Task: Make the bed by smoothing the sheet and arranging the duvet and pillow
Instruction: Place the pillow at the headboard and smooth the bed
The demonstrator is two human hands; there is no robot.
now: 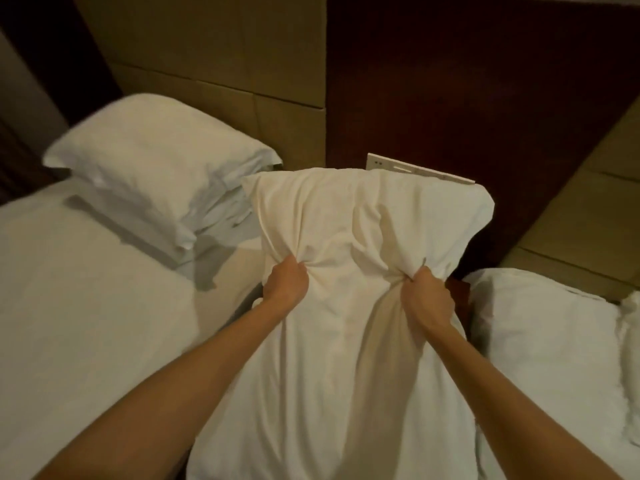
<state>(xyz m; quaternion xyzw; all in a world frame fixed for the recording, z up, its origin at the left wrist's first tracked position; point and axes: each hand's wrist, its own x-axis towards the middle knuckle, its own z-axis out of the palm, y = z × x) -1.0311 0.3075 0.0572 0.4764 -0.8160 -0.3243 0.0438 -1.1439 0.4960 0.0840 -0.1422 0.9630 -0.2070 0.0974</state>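
Item 1, landmark: white switch plate point(415, 169), mounted on the dark wood panel point(467, 98). I take every position below from this plate.

Item 2: pillow point(346, 358), white case, heavily creased. It is held up directly below the plate, with its top edge overlapping the plate's lower left part. Its body runs down from there and out of the bottom of my view.

Item 3: left hand point(285, 284), below and left of the plate. The fingers are curled tight round a fistful of pillowcase on the pillow's left side, and folds radiate from the fist.

Item 4: right hand point(427, 299), below the plate, roughly level with the left one. The fingers are clenched on a bunch of case on the pillow's right side.

Item 5: stacked pillows point(156, 157), white, well to the left of the plate. I count two, one resting on the other.

Item 6: sheet point(69, 289), white, far left of and below the plate. It lies flat and mostly smooth, running under the stacked pillows.

Item 7: rumpled white bedding point(547, 341), below and right of the plate. I cannot tell whether it is duvet or pillow.

Item 8: tan wall panels point(207, 46), above and left of the plate, adjoining the dark wood.
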